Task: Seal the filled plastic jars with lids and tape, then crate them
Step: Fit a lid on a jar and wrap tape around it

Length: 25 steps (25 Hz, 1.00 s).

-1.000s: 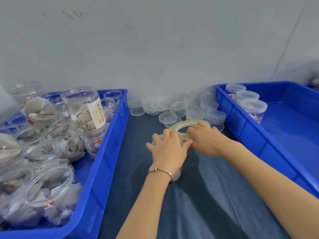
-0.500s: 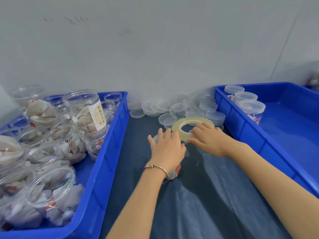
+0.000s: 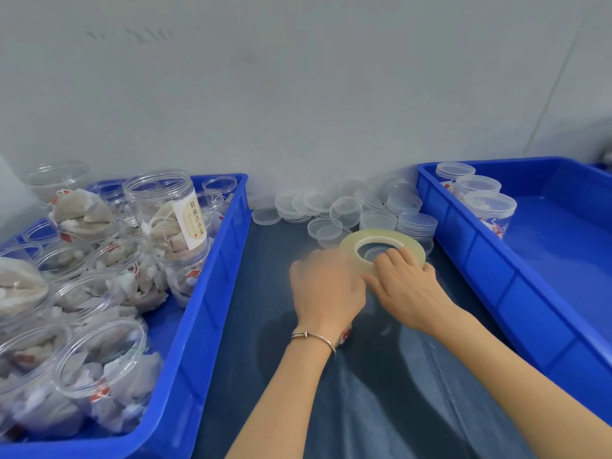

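- Clear plastic jar (image 3: 344, 334), light and slick, stands mid-mat between the blue crates, mostly hidden.
- Left hand (image 3: 326, 293) cups its lidded top.
- Right hand (image 3: 405, 288) pinches the yellowish tape roll (image 3: 382, 248); best held by its rim.

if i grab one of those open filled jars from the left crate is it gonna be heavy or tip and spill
Probably light: the open jars in the left crate hold what look like paper tea bags, not dense stuff. The clear plastic walls likely flex if squeezed and may be slick. With no lids on, and several already lying tilted, the bags could slide out if you tip one.
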Each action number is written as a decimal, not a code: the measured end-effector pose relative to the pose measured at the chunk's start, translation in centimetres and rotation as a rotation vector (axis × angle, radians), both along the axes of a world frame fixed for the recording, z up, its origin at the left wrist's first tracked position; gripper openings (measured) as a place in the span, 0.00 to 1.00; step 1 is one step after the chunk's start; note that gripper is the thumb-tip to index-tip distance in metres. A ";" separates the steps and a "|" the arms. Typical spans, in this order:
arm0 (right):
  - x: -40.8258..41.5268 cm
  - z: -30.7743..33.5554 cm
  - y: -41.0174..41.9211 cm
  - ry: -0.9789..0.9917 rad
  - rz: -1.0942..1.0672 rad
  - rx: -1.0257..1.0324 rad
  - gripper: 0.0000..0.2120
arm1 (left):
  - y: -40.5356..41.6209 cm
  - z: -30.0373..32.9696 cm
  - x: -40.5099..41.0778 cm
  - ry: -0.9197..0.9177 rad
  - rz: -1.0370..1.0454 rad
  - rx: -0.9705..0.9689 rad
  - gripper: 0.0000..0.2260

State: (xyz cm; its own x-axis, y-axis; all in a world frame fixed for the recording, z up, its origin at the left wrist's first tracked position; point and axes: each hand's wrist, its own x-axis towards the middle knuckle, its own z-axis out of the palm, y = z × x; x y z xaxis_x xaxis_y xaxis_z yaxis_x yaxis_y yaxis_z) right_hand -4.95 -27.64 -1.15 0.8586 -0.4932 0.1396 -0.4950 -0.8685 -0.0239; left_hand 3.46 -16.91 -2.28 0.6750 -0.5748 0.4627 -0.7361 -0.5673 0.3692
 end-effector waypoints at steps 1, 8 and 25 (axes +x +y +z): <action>-0.1 0.0 0.4 -0.005 -0.035 0.023 0.21 | -0.1 0.1 0.3 0.010 -0.012 0.007 0.11; 0.3 0.1 3.6 -0.029 -0.331 0.022 0.24 | -0.5 0.5 2.0 -0.053 -0.174 0.040 0.09; -5.1 -2.9 6.7 0.039 -0.299 0.066 0.28 | -1.2 1.3 4.9 0.044 0.010 -0.012 0.04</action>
State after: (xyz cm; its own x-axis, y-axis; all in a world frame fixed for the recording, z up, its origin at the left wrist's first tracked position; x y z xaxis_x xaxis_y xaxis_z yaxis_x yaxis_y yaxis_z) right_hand -10.08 -20.98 -4.01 0.6781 -0.7317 0.0690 -0.7300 -0.6815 -0.0516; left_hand 8.34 -18.08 -1.01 0.7007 -0.5625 0.4389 -0.7131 -0.5701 0.4080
